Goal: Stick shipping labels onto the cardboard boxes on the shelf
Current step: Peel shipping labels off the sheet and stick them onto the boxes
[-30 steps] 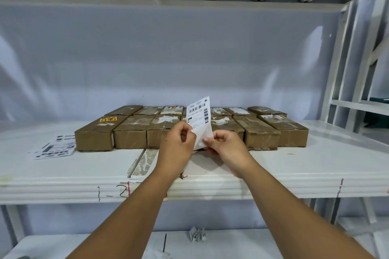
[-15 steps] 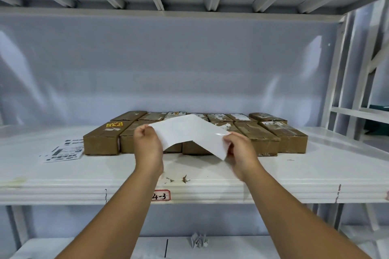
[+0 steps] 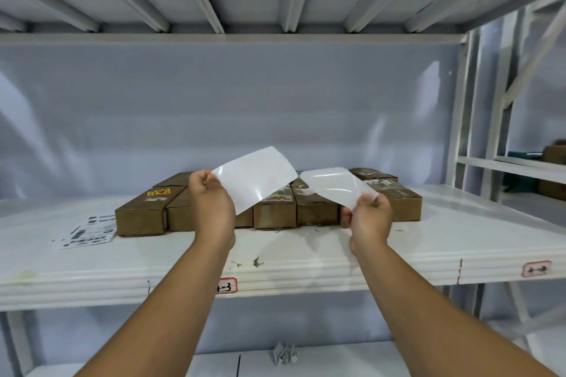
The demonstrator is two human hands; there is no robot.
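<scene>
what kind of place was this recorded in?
Probably a warehouse or parcel stockroom: white metal racking with handwritten bay tags on the shelf edge, rows of taped cardboard boxes, and printed barcode labels lying beside them.

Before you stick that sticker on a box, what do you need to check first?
1. Sheets peeled apart: ok. The left-hand grip pinches a white sheet, and the right-hand grip pinches a glossy curled sheet.
2. Which sheet is the sticky label: cannot tell, both look blank.
3. Cardboard boxes close by: ok, right behind both grips.
4. A bare box top to stick on: cannot tell, the sheets hide the middle boxes.
5. A grip free for pressing: not ok, both hold paper.
</scene>
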